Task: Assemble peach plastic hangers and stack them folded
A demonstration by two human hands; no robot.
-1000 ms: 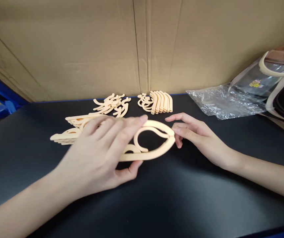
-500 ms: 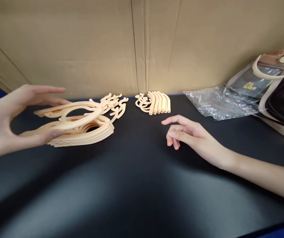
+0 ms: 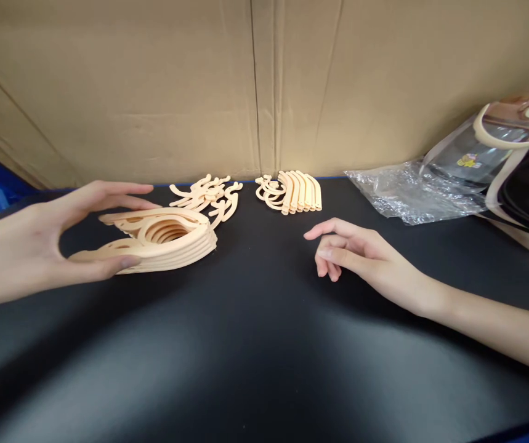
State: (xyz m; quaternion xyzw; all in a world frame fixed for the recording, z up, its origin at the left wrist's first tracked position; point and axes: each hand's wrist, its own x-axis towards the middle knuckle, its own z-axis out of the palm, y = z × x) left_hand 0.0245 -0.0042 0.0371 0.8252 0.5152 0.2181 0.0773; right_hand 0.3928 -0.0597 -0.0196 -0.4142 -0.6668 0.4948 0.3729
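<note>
My left hand (image 3: 56, 237) reaches around a neat stack of beige, V-shaped hanger parts (image 3: 181, 249) at the left of the black table. Its thumb lies along the near side of the stack, and its fingers extend along the far side. The stack's rounded end points right, with a round opening through it. My right hand (image 3: 350, 252) hovers or rests over the table at the right, holding nothing. Its index finger stretches out to the left, while the other fingers curl loosely near the thumb.
A loose pile of curved beige hook pieces (image 3: 206, 194) lies behind the stack. Several nested beige arm pieces (image 3: 303, 192) sit to its right. A clear plastic bag (image 3: 393, 191) and a transparent bottle (image 3: 462, 154) are at the back right. Cardboard (image 3: 176, 92) stands behind the table.
The top V-shaped hanger part, tilted and out of line before, now lies flush on the stack. My left hand has shifted right with it. My right hand has barely moved.
</note>
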